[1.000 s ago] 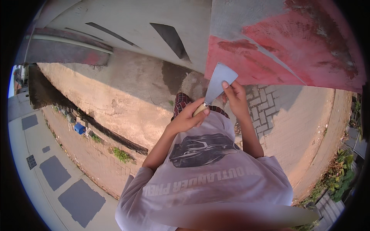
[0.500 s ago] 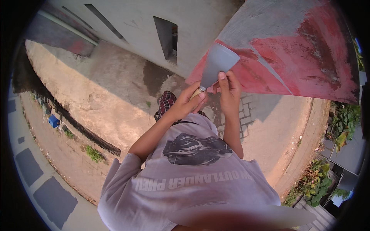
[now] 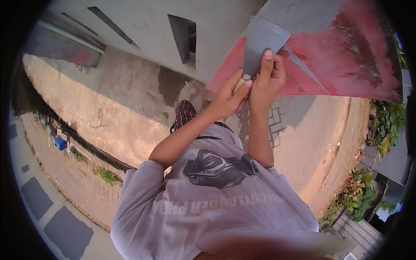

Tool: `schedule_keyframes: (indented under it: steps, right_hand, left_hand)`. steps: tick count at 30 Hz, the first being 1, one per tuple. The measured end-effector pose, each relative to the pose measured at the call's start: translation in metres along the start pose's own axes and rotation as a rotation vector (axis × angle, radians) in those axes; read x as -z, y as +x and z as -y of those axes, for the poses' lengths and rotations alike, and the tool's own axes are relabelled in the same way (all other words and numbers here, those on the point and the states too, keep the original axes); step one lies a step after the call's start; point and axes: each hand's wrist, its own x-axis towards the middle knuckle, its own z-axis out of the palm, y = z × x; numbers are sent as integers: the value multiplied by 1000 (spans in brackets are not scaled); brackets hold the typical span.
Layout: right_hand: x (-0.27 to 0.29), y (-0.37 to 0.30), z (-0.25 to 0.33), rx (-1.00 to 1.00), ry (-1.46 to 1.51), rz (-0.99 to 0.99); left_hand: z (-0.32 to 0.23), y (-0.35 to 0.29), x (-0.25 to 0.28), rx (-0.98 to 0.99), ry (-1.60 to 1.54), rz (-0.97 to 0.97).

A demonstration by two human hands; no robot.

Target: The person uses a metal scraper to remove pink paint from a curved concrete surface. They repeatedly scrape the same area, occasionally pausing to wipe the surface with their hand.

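Note:
A wide grey putty knife (image 3: 265, 38) is held out in front of me, its broad blade edge pointing up and away. My left hand (image 3: 231, 93) is wrapped round its pale handle, most of which the fingers hide. Beside the neck, my right hand (image 3: 268, 80) pinches the lower right side of the blade, thumb on the near face and fingers behind it. Behind the blade stands a wall surface with worn red paint and grey patches (image 3: 329, 65); I cannot tell whether the blade touches it.
A grey wall with a narrow opening (image 3: 189, 41) rises ahead on the left. Concrete paving (image 3: 108, 117) lies around my feet, partly in sun, with a dark damp patch. Green plants (image 3: 355, 199) grow along the right edge. A blue container (image 3: 60, 142) lies far left.
Both hands have moved up and to the right with the putty knife, reaching further out. The grip of each hand on it stays much the same.

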Motion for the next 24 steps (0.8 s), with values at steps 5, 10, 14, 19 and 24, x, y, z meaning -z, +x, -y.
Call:
schedule_keyframes:
  steps: [5, 10, 14, 19, 24]
  right_hand:
    - [12, 11, -26, 14, 52, 108]
    - [30, -55, -105, -535, -116, 328]
    - [62, -156, -117, -975, 91, 191]
    - [78, -179, -90, -847, 637, 8]
    - [82, -141, -70, -537, 139, 102]
  left_hand:
    - [2, 3, 21, 67, 89, 105]
    - [21, -68, 73, 470, 230, -21]
    - [25, -138, 115, 587, 273, 15]
    - [16, -156, 120, 608, 210, 251]
    - [1, -133, 104, 550, 257, 350]
